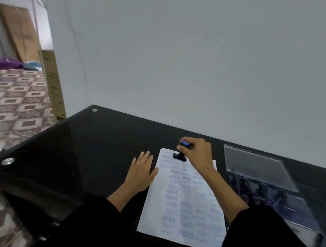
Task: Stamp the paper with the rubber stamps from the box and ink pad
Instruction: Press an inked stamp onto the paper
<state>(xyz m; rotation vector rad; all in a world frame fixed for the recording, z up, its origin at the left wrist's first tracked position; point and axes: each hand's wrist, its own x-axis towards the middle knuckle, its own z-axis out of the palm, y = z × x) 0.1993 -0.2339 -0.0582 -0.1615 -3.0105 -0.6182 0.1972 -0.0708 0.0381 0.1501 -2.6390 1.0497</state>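
R hand (197, 152) grips black rubber stamp (181, 154) w/ blue cap, base at far edge of white paper (182, 203) full of blurry blue prints, some maybe "SAMPLE", L hand (141, 171) flat, fingers straight, at sheet's left edge on glossy black glass table (75, 154), clear plastic box (271, 193) to the right, grey wall (184, 55) behind.

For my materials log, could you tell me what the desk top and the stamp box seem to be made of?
Desk top: probably black glass, glossy; it reflects light and carries round metal fittings. Stamp box: likely clear plastic; dark shapes inside show through its walls.
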